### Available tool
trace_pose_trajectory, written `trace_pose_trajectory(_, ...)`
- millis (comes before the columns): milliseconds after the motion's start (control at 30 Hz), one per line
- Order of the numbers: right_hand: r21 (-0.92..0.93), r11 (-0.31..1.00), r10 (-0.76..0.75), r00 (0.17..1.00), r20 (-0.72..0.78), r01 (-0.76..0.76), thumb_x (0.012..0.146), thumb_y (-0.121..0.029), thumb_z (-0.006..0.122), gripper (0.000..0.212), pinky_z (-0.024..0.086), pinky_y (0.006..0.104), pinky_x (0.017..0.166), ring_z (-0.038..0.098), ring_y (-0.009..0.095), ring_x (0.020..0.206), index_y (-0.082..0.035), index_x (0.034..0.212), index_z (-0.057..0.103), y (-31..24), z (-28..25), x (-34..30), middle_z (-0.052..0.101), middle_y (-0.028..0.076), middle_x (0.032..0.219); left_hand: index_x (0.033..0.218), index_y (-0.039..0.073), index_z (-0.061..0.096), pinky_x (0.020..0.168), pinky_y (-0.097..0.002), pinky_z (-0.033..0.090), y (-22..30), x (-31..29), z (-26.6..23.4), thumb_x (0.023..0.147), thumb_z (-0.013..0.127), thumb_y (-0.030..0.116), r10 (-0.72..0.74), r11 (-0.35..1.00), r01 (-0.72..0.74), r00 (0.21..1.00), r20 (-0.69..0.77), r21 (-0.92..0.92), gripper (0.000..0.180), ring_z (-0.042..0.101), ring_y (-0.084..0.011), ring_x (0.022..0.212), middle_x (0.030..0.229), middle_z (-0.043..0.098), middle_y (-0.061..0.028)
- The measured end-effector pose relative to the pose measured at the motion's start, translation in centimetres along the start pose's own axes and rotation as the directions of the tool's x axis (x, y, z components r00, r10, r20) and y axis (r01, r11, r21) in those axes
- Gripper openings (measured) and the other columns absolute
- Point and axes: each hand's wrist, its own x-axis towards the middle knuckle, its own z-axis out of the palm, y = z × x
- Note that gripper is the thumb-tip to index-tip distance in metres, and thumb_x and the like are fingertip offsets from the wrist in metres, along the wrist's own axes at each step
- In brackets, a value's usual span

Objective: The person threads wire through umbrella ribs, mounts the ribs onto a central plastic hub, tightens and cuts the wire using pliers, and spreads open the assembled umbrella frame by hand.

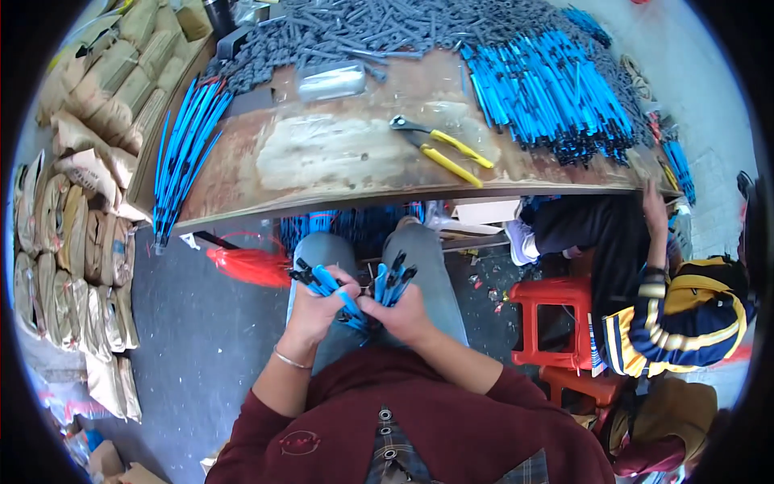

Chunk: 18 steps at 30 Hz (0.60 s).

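Observation:
Both my hands are above my lap, close together, each wrapped round a bundle. My left hand (313, 312) grips thin blue sticks with black tips (326, 280), slanting up to the left. A similar bundle of blue sticks (393, 281) stands nearly upright in my right hand (403, 313). My thumbs almost meet between the two bundles, where the lower stick ends are partly hidden. On the wooden table (242, 161) in front of me lies a pair of pliers with yellow handles (451, 153), jaws to the left.
Grey parts (355, 32) and a blue stick pile (556, 89) cover the table's far side. More sticks (189, 145) overhang its left edge. Red strands (246, 264) hang below. Brown packages (72, 242) are stacked left. Another person (685, 315) sits right, near red stools (556, 302).

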Motion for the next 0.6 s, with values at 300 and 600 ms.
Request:
trace_pose_trajectory(300,0.160,0.971,-0.201,0.966,0.161,0.176,0.069,-0.015,0.075,0.023,0.046,0.0270,0.066,0.055,0.010,0.071,-0.002,0.082,0.061,-0.7,-1.5,2.3,0.062,0.003,0.077,0.078,0.002,0.058,0.080,-0.0332,0.043,0.7,1.3,1.5,0.070,0.070,0.011,0.177,0.982,-0.175,0.984,0.024,-0.072,0.016,0.052,-0.0188,0.086,0.085,0.056,-0.0083)
trace_pose_trajectory(600,0.531,0.833,-0.354,0.889,0.289,0.159,0.066,-0.001,0.074,0.019,0.048,0.0293,0.072,0.059,0.014,0.080,-0.004,0.075,0.057,-1.4,-4.0,4.8,0.064,0.012,0.090,0.107,0.002,0.055,0.083,-0.0315,0.044,7.9,4.3,-2.8,0.070,0.074,0.025,0.323,0.813,-0.514,0.790,0.521,0.274,0.047,0.054,-0.0186,0.096,0.115,0.052,-0.0093)
